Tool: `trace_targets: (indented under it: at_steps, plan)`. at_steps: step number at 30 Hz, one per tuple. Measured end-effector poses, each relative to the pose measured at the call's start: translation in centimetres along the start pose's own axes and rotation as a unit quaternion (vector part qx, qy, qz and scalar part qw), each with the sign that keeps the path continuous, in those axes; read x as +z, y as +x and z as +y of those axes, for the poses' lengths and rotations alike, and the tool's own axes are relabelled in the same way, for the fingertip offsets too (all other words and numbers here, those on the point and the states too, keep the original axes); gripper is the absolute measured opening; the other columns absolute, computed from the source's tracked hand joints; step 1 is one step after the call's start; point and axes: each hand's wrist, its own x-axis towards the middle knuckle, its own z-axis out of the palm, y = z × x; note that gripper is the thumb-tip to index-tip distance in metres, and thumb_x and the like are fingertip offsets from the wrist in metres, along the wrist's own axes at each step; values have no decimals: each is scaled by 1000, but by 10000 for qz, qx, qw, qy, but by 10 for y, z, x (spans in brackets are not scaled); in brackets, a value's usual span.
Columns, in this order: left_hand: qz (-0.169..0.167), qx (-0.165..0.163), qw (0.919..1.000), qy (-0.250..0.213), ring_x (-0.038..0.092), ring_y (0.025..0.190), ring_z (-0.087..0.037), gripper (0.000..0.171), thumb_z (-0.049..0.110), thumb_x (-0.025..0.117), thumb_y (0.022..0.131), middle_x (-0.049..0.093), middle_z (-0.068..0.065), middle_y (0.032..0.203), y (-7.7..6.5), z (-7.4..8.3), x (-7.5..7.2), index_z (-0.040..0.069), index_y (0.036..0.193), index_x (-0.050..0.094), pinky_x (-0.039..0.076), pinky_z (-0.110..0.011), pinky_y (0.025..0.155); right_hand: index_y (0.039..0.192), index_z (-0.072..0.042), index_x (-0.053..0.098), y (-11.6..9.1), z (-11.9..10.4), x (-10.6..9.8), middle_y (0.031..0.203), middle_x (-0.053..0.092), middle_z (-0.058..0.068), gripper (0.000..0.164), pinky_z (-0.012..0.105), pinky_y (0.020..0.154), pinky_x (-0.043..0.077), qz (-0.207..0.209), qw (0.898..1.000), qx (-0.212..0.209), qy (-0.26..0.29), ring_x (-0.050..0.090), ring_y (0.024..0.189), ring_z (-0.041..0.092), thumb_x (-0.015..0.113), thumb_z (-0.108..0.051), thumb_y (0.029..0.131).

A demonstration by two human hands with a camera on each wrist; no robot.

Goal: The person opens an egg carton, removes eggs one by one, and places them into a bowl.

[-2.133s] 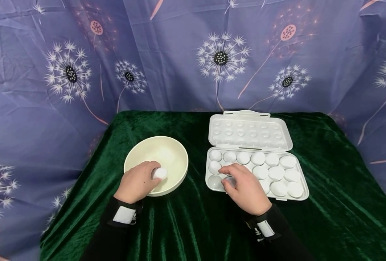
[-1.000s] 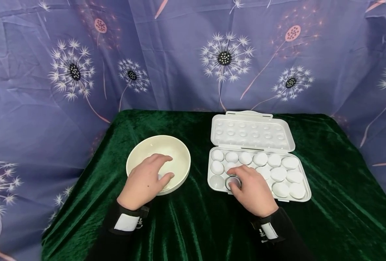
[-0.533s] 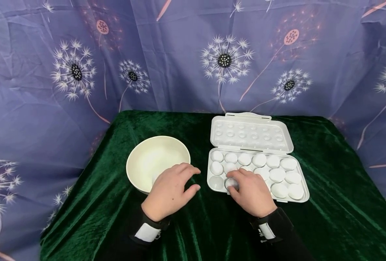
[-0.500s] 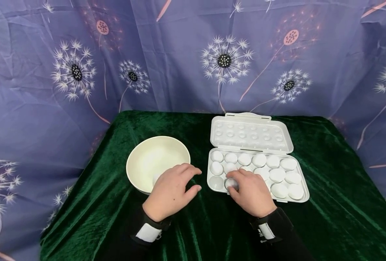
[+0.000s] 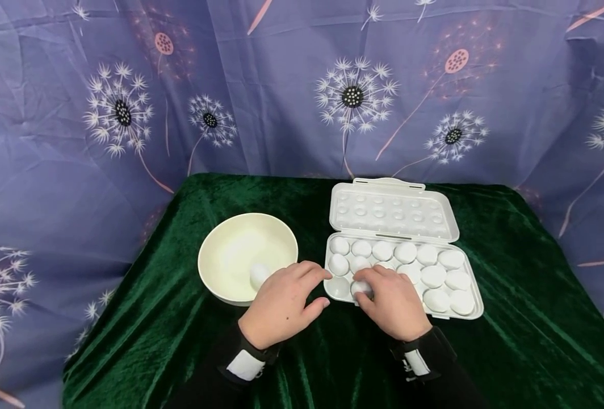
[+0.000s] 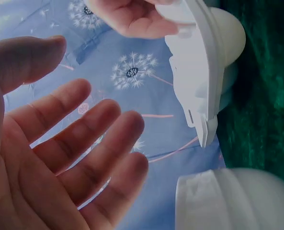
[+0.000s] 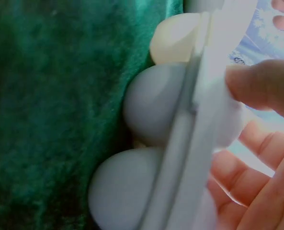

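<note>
In the head view my right hand [image 5: 396, 304] reaches over the front row of a white plastic egg carton [image 5: 338, 288]. Its thumb and fingers pinch a white egg [image 5: 361, 287] in the second cup from the left; the right wrist view shows the same egg [image 7: 229, 127] between thumb and fingers. My left hand [image 5: 284, 307] hovers between the bowl and the carton, fingers spread and nothing in them. Behind it, one white egg [image 5: 259, 275] lies in the cream bowl [image 5: 217, 250], partly covered by that hand.
Several more eggs [image 5: 433, 276] fill cups across the carton, while its front left cup holds none. The carton's lid [image 5: 394, 207] is folded back behind it. Green velvet cloth [image 5: 312, 204] covers the table, and a purple dandelion-print curtain [image 5: 281, 85] hangs behind.
My left hand let go of its egg in the bowl, then moved right, out of the bowl toward the carton. My right hand's fingers have closed on an egg in the front row.
</note>
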Motion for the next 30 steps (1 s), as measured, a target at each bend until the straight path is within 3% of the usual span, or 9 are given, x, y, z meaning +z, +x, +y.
trace_targets:
  at_steps: [8,14,21,30]
  plan:
    - [115,234,9997,-34,61,110,-13,40,28,76,91,61,3,126,4,6,2,19,128,64,51,-31,91,104,-16,73,2,-2,-8,97,67,-4,24,35,64,46,470,9970,-262,551,54,71,11,81,-17,82]
    - [158,400,9991,-37,60,112,-14,40,28,76,91,61,3,128,7,10,3,19,128,64,50,-32,93,108,-19,70,2,-7,-13,102,64,-11,24,35,75,50,414,9912,-194,1240,58,87,7,80,-19,86]
    - [449,530,9975,-95,57,116,-15,43,29,78,89,60,2,128,10,14,5,18,128,65,48,-32,98,114,-23,67,2,-17,-20,106,63,-14,27,42,82,51,473,9728,-108,2265,58,97,8,78,-17,90]
    - [703,625,9953,-216,58,114,-13,44,26,81,86,60,4,125,10,20,7,19,127,65,48,-30,97,116,-26,68,2,-29,-26,109,67,-14,23,35,83,51,192,9404,326,3378,63,96,13,73,-18,95]
